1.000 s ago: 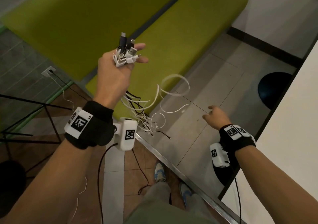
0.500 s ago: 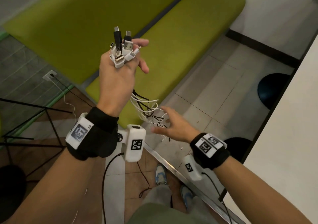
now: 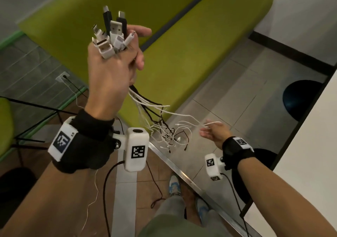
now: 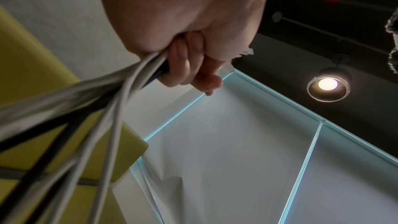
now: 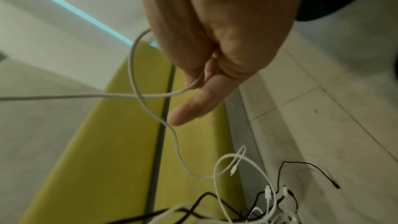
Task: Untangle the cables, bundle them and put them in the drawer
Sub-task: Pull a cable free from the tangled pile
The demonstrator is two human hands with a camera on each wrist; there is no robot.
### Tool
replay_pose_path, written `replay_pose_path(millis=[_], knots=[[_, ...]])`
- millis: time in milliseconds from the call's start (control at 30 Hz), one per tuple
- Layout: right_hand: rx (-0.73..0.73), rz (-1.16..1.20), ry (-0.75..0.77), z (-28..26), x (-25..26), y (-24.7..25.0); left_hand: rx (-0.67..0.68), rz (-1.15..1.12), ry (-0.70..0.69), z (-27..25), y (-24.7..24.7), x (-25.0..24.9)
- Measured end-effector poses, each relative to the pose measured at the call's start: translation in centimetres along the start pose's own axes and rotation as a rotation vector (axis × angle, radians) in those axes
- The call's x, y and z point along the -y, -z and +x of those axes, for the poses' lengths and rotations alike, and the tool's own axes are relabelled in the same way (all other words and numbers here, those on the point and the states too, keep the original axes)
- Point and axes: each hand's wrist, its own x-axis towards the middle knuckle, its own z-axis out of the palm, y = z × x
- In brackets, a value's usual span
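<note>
My left hand (image 3: 131, 54) is raised and grips a bundle of white and black cables (image 3: 145, 105) just below their plugs (image 3: 111, 34), which stick up above the fist. In the left wrist view the fingers (image 4: 189, 60) curl round the cables (image 4: 107, 101). The loose ends hang in a tangle (image 3: 167, 134) over the floor. My right hand (image 3: 209, 129), lower and to the right, pinches one white cable (image 3: 186, 116) drawn sideways out of the tangle. The right wrist view shows this white cable (image 5: 150, 96) passing between thumb and fingers (image 5: 193, 91). No drawer is in view.
A green padded bench (image 3: 182, 45) runs behind the hands. A white desk edge (image 3: 319, 154) stands at the right, with black round stool bases (image 3: 300, 98) beside it. Tiled floor (image 3: 237, 91) and a metal strip (image 3: 182, 171) lie below, near my shoes (image 3: 175, 185).
My right hand went in under the hanging tangle, took one white cable and pulled it out to the right. My left hand kept its grip and rose slightly.
</note>
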Motion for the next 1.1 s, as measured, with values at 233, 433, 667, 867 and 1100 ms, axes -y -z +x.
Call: replay_pose_path(millis=[233,433,667,867,1100], knots=[[0.01,0.247,-0.139,1.6,0.1,1.3,-0.038,0.0,0.032,0.1,0.2,1.2],[0.197,0.669,0.051,1.4,0.4,1.6,-0.033,0.039,0.093,0.0,0.3,2.4],[0.354,0.775,0.071,0.2,1.1,1.2,-0.041,0.049,0.116,0.0,-0.1,3.1],[0.117,0.651,0.196,1.3,1.4,0.3,-0.036,0.07,0.115,0.1,0.0,3.3],[0.22,0.558,0.212,0.6,1.0,1.4,-0.045,0.075,0.11,0.2,0.2,3.4]])
